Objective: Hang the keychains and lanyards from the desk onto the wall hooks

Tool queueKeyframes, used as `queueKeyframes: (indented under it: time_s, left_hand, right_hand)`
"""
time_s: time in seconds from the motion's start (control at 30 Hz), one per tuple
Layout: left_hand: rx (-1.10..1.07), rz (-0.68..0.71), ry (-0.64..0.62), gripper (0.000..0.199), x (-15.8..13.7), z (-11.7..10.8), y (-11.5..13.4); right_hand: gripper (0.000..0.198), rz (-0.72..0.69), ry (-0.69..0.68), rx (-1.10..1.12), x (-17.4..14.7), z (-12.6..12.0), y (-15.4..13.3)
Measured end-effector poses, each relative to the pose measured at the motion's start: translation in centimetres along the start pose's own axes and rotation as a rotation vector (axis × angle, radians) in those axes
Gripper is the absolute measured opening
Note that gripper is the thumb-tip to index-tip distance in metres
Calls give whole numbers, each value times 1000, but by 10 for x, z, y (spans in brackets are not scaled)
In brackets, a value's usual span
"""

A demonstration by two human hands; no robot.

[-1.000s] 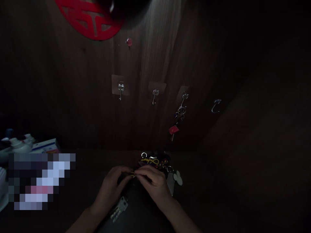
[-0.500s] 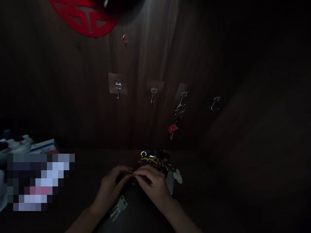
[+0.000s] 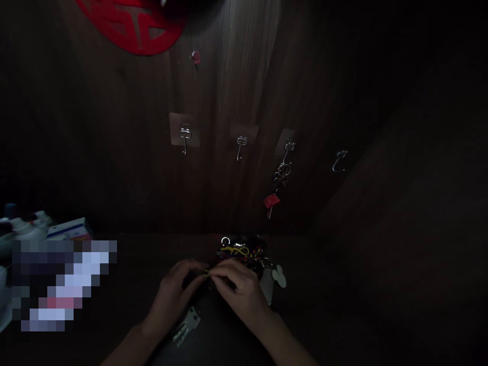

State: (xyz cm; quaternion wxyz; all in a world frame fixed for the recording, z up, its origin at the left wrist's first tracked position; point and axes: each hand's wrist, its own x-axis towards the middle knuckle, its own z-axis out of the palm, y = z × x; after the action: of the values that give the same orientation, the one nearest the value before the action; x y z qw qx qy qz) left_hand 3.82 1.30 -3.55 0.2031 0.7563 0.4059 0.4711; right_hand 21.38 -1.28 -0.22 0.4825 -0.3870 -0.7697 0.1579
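Observation:
Fingertips of my left hand (image 3: 177, 284) and my right hand (image 3: 242, 284) meet in a pinch, both on a short yellow cord (image 3: 206, 272). The cord's ends are hidden in my fingers. Just beyond my right hand lies a jumbled heap of key rings and cords, with a yellow loop (image 3: 238, 250) and a silver ring (image 3: 225, 241) on it. A pale mouse-head-shaped tag (image 3: 279, 276) and a grey flat piece (image 3: 268, 287) stick out on the right. Between my forearms rests a bunch of keys (image 3: 186, 326).
Metal hooks run along the dark wooden wall; keys with a red tag (image 3: 272, 201) hang from the third hook (image 3: 290, 146). A red round paper cut-out (image 3: 145, 30) is higher up. White bottles (image 3: 26, 229) and a box (image 3: 70, 229) stand at left, beside a blurred-out patch.
Both hands stay pinched together on the yellow cord, with barely any finger movement. The view has shifted very slightly.

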Motion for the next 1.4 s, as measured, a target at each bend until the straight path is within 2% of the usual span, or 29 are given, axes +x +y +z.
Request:
queueKeyframes:
  time_s: [0.23, 0.47, 0.53, 0.6, 0.7, 0.8, 1.07, 1.27, 1.4]
  left_hand:
    - [49, 74, -33, 14, 1, -1, -2]
    - [87, 149, -79, 11, 2, -4, -4]
    - [97, 200, -118, 11, 2, -5, -3]
    - [114, 253, -170, 13, 3, -6, -3]
    - [146, 305, -229, 18, 4, -8, -2]
    - [166, 328, -257, 20, 5, -10, -1]
    - [146, 318, -274, 15, 4, -10, 6]
    - [158, 182, -72, 14, -1, -2, 2]
    - [171, 233, -79, 15, -2, -3, 0]
  right_hand:
    - [16, 44, -9, -3, 2, 1, 1]
    - [12, 215, -64, 77, 5, -1, 4]
    - [9, 320, -87, 169, 5, -2, 5]
    - [3, 486, -130, 358, 4, -2, 7]
    - [20, 723, -193, 629, 4, -2, 10]
    - [32, 838, -208, 726, 4, -2, 10]
    - [34, 853, -217, 758, 4, -1, 9]
    - [32, 740, -70, 782, 6, 2, 10]
    - [31, 717, -41, 845, 7, 4, 6]
